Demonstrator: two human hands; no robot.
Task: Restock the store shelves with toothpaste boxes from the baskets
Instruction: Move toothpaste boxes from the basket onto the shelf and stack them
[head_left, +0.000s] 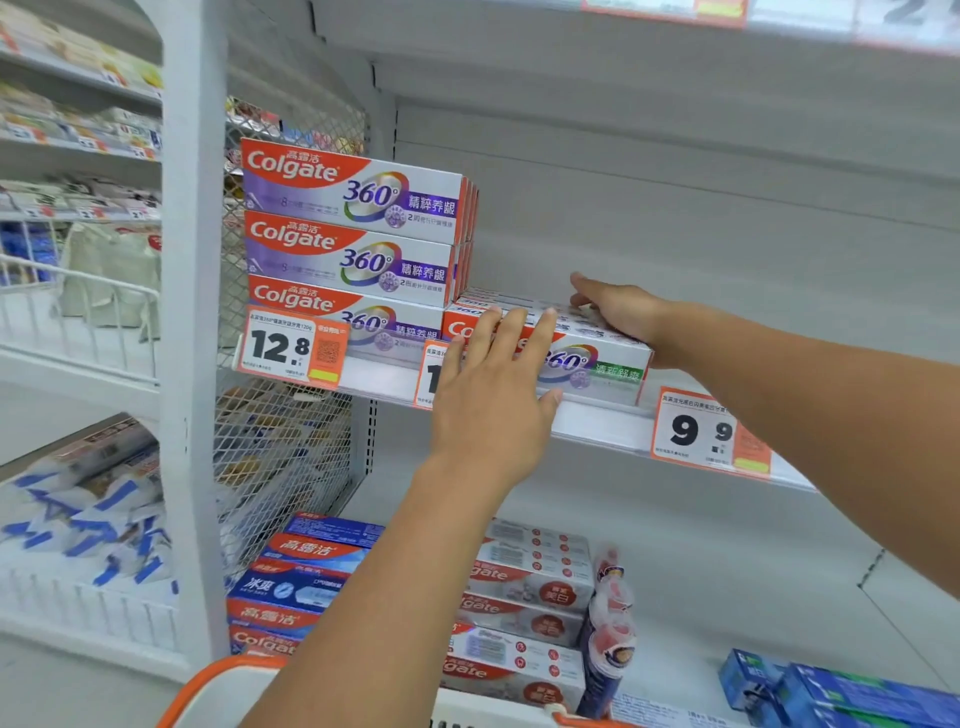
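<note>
— pressing flat on what?
— left grip (488, 374), fingers straight, on the front of a white-and-red colgate 360 box (597, 364) with a green label, on the shelf (597, 421).
— right grip (613, 306)?
— released, resting on the box top, behind the left.

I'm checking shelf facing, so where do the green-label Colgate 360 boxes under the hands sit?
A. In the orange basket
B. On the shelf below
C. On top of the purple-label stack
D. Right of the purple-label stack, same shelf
D: the green-label boxes lie on the same shelf, just right of the purple-label stack.
</note>
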